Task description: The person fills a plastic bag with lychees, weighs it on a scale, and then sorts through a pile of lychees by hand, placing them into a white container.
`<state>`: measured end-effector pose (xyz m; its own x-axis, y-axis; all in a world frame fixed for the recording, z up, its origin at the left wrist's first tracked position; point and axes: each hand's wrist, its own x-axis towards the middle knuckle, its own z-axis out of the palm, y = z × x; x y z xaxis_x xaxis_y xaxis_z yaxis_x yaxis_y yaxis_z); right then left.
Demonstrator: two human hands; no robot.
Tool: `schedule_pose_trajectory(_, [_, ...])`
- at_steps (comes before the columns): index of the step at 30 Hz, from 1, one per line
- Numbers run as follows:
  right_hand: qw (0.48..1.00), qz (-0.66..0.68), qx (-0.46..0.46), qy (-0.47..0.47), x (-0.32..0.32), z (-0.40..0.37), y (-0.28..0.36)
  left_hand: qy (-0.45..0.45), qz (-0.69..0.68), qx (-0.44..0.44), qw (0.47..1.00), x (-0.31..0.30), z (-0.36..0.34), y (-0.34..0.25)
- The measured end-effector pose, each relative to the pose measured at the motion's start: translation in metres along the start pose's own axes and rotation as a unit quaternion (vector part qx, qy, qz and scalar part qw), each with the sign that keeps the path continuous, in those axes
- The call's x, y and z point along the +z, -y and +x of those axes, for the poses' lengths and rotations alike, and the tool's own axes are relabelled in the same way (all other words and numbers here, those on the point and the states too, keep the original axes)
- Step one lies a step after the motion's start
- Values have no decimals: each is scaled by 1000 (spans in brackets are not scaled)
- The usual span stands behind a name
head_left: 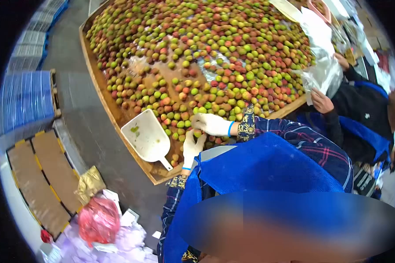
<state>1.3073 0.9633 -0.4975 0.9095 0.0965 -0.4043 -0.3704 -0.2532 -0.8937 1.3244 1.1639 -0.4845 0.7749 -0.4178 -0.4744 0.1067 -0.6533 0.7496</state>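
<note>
Small round fruits [215, 65], green and red mixed, lie loose in a dense layer on the wooden-rimmed counter [160, 72]. One greenish fruit [198, 133] sits between the gloved left hand [192, 147] and right hand [210, 124].

The gloved left hand [192, 149] and right hand [210, 124] meet at the near edge of the fruit pile [215, 52] on a wooden desk [102, 92], a white scoop [147, 138] just beside them; a co-worker's hand [322, 101] grips a plastic bag [322, 72]
</note>
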Motion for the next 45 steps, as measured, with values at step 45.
schedule_pose_trajectory(45, [969,21,5,-246,-154,-99,-83,15,374,264,889,62,55,-5])
